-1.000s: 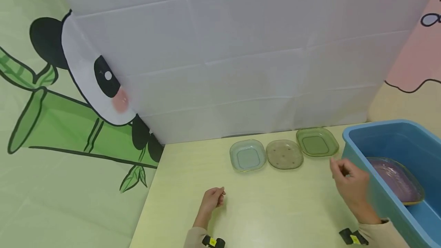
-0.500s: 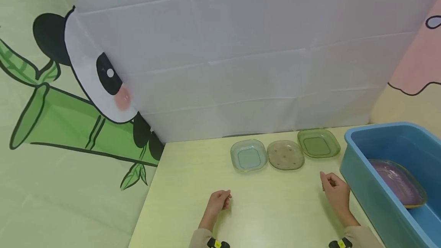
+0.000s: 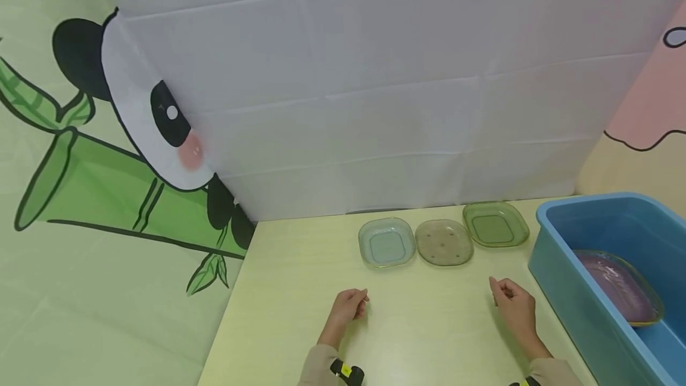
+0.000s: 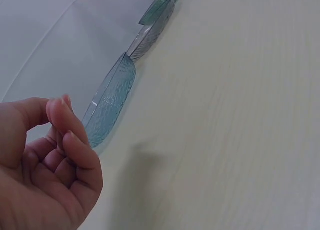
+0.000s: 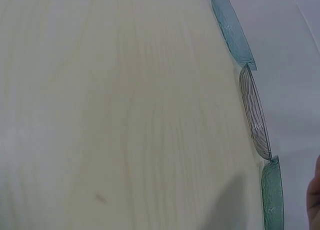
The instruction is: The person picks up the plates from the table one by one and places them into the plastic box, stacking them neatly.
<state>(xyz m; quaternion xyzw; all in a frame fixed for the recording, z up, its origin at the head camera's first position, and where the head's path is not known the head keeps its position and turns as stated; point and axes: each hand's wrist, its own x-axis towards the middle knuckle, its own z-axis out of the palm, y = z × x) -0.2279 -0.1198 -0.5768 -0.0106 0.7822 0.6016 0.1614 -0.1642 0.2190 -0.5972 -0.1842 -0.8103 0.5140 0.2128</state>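
Observation:
My left hand [image 3: 347, 307] is held above the table with loosely curled fingers and nothing in them; in the left wrist view its thumb meets the index finger. Over the table's right half, my right hand [image 3: 517, 308] is also loosely curled and holds nothing, with only a sliver of it showing in the right wrist view. Beyond the hands, three glass plates lie in a row: a bluish plate [image 3: 387, 243], a brownish-grey plate [image 3: 444, 242] and a green plate [image 3: 495, 224]. Neither hand touches them.
A deep blue plastic bin [image 3: 557, 296] stands at the right, close to my right hand. Inside leans a purple glass plate [image 3: 616, 285] with a yellowish rim. A white cloth backdrop [image 3: 348, 106] rises behind the table [image 3: 289, 279], and a panda-print cloth hangs at left.
My right hand has moved left and nearer to me, away from the bin's edge to over the table. My left hand has shifted slightly right. The plates have stayed in place.

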